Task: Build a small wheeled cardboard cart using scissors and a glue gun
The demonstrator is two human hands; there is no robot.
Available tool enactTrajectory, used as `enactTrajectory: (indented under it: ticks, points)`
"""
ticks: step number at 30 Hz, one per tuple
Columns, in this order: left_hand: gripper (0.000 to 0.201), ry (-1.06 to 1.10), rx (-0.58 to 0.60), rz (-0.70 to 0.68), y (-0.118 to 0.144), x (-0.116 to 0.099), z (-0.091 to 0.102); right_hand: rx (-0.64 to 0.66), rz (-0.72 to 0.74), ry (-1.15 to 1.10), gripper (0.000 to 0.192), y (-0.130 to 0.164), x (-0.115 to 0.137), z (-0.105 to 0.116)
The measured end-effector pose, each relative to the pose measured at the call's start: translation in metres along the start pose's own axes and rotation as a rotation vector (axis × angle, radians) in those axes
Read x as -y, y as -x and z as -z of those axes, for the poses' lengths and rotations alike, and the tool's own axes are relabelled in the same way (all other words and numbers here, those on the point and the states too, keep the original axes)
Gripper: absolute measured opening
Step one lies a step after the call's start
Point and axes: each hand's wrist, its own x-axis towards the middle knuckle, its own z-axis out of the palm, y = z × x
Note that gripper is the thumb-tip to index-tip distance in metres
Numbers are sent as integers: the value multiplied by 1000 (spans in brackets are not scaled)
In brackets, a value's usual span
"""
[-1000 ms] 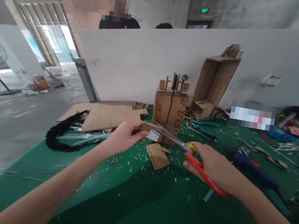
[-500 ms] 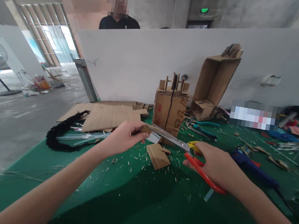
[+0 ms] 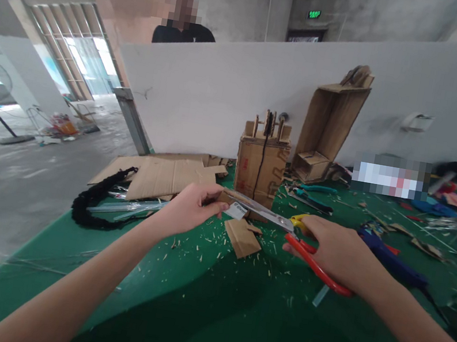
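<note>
My right hand (image 3: 325, 243) is closed round the handles of a pair of scissors (image 3: 283, 222), one red and one yellow. Their blades point left toward my left hand (image 3: 196, 209), which pinches a small piece of cardboard (image 3: 227, 199) between thumb and fingers. The blades lie at that piece; whether they bite into it is too small to tell. Just behind stands an upright cardboard box (image 3: 260, 167) with a black cord down its front and discs on top. A loose cardboard scrap (image 3: 242, 239) lies on the green table below, among small shavings.
Flat cardboard sheets (image 3: 170, 176) and a black fuzzy coil (image 3: 85, 205) lie left. A taller open cardboard box (image 3: 327, 129) leans by the white partition (image 3: 206, 97). Teal-handled pliers (image 3: 312, 195) and a blue glue gun (image 3: 393, 260) lie right. A person (image 3: 184, 32) is behind the partition.
The scissors and my right hand have shifted very slightly right in the view. My left hand keeps its pinch on the cardboard piece.
</note>
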Motion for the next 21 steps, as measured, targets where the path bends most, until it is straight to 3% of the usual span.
enactTrajectory:
  ticks: [18,21]
  points:
    - [20,18,23,21,0,2,1,51,50,198,31,-2,5,-1]
    - [20,18,26,20,1,-1,4,56,56,212,37,-2,7,-1]
